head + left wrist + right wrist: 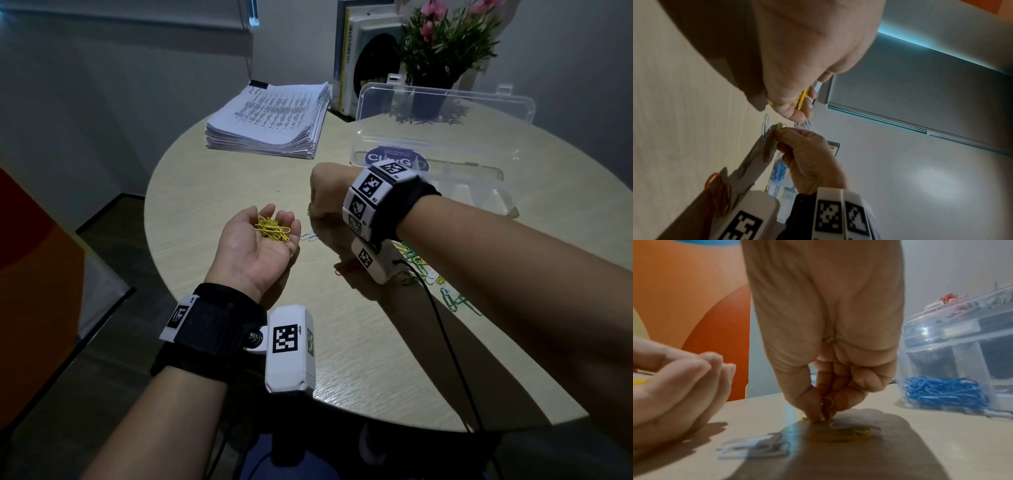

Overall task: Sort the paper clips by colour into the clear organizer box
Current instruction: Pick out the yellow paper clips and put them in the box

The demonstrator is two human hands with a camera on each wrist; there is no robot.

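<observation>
The round table (239, 178) carried the clear box (445, 137) at its far right, lid up, with blue clips (941, 389) lying in one near compartment. The left hand (260, 240) lay palm up just above the tabletop, fingers loosely cupped, cradling a heap of yellow clips (273, 229). The right hand (329, 192) pointed down beside it, thumb and fingers pinching a yellow clip (827, 408) against the wood. White clips (754, 446) lay between the hands; green ones (455, 298) lay scattered under the right forearm
</observation>
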